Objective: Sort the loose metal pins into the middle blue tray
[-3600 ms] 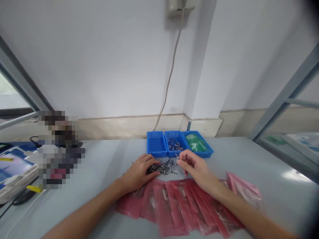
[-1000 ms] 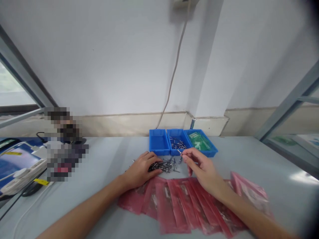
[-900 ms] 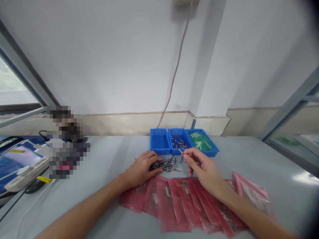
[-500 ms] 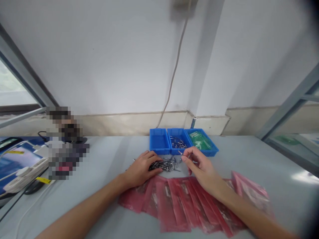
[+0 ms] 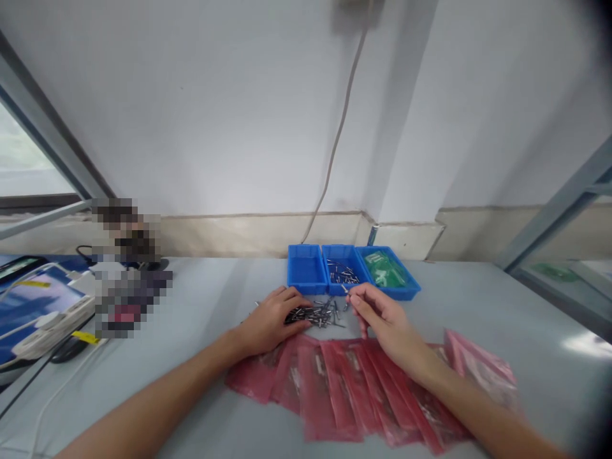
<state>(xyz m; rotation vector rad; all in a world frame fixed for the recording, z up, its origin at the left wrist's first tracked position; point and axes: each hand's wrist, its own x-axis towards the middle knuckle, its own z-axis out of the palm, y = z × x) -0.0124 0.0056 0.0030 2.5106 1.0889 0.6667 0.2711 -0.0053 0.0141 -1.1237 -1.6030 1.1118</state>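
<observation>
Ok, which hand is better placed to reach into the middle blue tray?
Probably the right hand: it pinches a small metal piece right by the near edge of the middle tray. The left hand curls around the loose metal pile, farther away.

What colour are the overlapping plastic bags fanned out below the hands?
The bags are translucent pinkish red, best seen in the head view.
</observation>
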